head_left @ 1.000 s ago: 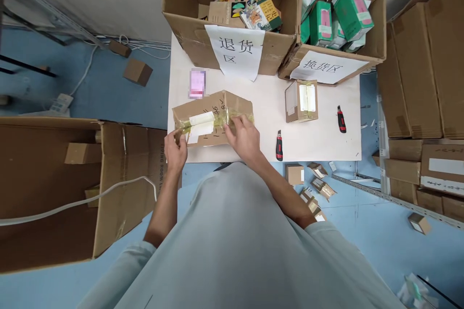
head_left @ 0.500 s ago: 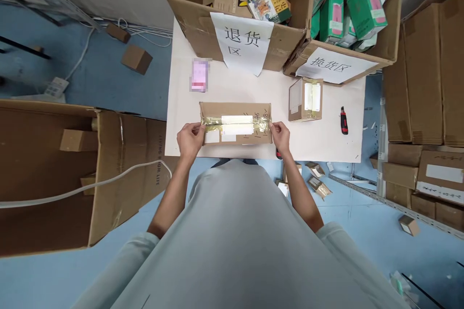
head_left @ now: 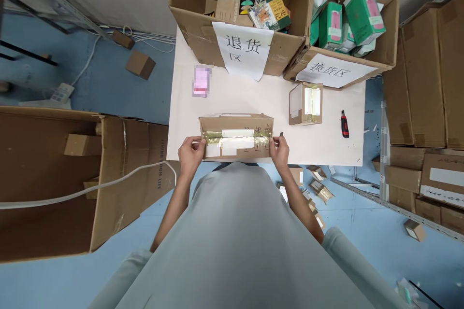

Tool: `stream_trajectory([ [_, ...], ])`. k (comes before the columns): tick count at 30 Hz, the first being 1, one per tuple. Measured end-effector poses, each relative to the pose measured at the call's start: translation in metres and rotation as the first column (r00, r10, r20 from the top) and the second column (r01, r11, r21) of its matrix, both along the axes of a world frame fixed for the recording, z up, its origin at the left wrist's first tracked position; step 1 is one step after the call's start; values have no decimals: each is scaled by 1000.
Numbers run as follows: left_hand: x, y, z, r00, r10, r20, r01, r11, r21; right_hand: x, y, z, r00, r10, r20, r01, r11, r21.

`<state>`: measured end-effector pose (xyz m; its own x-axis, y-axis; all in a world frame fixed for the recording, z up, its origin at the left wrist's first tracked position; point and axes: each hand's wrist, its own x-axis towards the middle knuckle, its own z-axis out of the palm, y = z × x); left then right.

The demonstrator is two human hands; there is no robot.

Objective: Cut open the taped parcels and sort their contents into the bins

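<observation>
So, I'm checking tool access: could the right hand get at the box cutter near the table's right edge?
Probably yes: the right hand would first have to let go of the carton, but the small taped box stands farther back, leaving the way to the box cutter open.

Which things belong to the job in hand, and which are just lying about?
Likely in the job:
oblong brown cardboard box with yellowish tape
left hand and right hand, at its opposite ends

Likely lying about:
smaller brown taped cardboard box
black-and-red box cutter at right
pink rectangular item, blurred
</observation>
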<state>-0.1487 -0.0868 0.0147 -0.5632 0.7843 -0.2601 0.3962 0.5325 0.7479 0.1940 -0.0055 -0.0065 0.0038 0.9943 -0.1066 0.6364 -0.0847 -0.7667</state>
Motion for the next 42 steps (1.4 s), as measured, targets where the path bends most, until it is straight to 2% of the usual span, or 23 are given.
stream_trajectory([
  [4,-11,42,1,996,-31,-82,23,995,-93,-11,41,-2,997,18,69,-13,998,-62],
  [6,-15,58,5,993,-40,-108,26,992,-125,-13,55,0,996,64,61,-58,993,-104],
  [9,-11,74,16,982,-35,-188,16,994,-104,-2,71,4,987,143,70,-137,987,-89],
  [11,2,86,23,972,-49,-231,42,999,-35,15,85,5,983,62,172,-61,998,-15],
  [14,43,110,31,955,-183,-232,213,971,112,50,112,-1,916,-197,350,201,979,24],
  [17,102,138,36,896,-383,-223,429,877,218,80,137,-10,853,-290,435,355,932,-73],
  [21,172,161,40,803,-554,-221,595,766,241,102,151,-20,867,-269,420,342,934,-107],
  [24,192,163,40,782,-583,-219,623,745,239,114,157,-25,879,-249,406,293,955,-50],
  [26,188,160,38,802,-554,-223,596,768,234,124,165,-26,874,-274,401,300,954,-2],
  [28,171,155,36,841,-488,-234,534,817,217,138,177,-26,858,-319,404,336,941,30],
  [31,128,143,30,900,-343,-268,395,902,173,153,191,-22,825,-346,447,363,930,49],
  [33,94,130,25,923,-224,-314,284,946,159,153,187,-21,812,-318,489,312,945,97],
  [36,46,107,17,928,-34,-371,88,988,129,132,150,-27,847,-155,508,118,988,104],
  [38,24,93,13,930,77,-359,-41,993,107,110,108,-39,878,40,476,-8,998,-68],
  [39,16,87,11,938,114,-328,-88,992,92,98,86,-46,879,120,462,-33,981,-190],
  [41,7,78,9,960,146,-238,-135,989,61,80,45,-60,866,227,446,-27,911,-412],
  [42,6,75,9,970,143,-195,-136,990,47,74,29,-66,862,244,443,-17,889,-458],
])
